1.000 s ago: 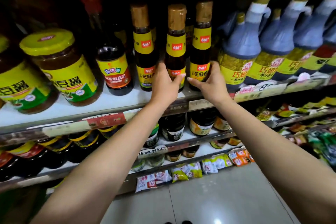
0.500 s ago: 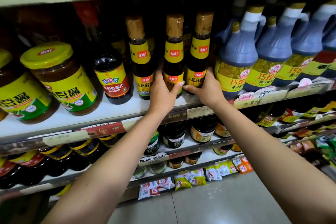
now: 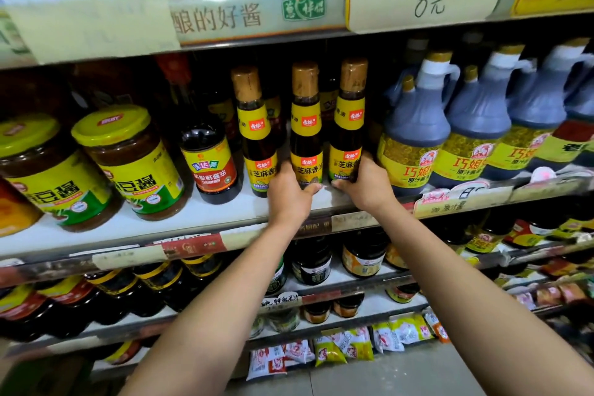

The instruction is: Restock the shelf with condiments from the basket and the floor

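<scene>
- Sesame-oil bottles probably handled as glass: smooth, breakable, tall and tippy, so low on the body was the safest hold.
- Your left hand curled round the middle bottle at its base, on the shelf.
- Your right hand gripped the next bottle low down, just beside the left hand.

Middle bottle, right bottle: dark, yellow-labelled, upright, adjacent on shelf.

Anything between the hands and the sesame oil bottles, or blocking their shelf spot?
Nothing between. The left hand grips the middle bottle and the right hand the right bottle, both standing on the shelf. Dark bottles stand close behind, likely limiting any push back.
</scene>
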Demonstrator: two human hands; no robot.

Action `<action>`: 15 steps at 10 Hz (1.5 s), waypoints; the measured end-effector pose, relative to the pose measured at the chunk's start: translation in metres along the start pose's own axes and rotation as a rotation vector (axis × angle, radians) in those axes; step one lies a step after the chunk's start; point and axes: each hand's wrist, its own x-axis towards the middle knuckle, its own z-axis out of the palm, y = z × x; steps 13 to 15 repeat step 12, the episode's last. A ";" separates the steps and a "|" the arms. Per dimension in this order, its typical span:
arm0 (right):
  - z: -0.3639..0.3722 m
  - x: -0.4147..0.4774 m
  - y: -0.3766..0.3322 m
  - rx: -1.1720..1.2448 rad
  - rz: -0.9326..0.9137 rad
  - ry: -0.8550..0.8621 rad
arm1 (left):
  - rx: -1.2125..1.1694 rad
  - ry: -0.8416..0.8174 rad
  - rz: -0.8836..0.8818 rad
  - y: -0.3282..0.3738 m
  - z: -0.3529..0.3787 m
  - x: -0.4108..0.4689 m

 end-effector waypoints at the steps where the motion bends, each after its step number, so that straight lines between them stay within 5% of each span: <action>1: 0.002 0.001 -0.001 0.020 0.004 0.014 | -0.017 -0.014 -0.021 -0.001 -0.001 0.002; 15: 0.002 -0.004 -0.004 -0.028 0.037 -0.008 | 0.007 -0.088 -0.017 -0.001 -0.002 0.002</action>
